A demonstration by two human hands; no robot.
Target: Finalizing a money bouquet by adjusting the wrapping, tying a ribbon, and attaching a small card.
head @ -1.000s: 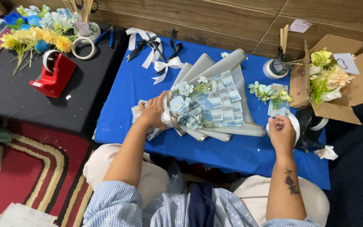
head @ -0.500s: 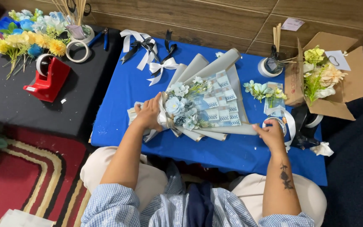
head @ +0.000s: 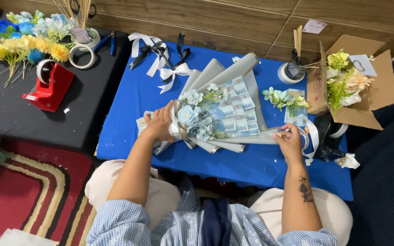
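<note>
Covering a low table (head: 128, 102), blue cloth (head: 270, 166).

Pale blue paper-flower bouquet (head: 201, 119) in grey wrapping lies on a bright blue cloth-covered tabletop (head: 128, 105); the plastic tape dispenser (head: 50, 87) is red.

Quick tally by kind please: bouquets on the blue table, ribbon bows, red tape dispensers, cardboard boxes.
Bouquet under both hands: 1
Ribbon bows, white and black-and-white: 2
Red tape dispenser: 1
Cardboard box: 1
Total: 5
</note>
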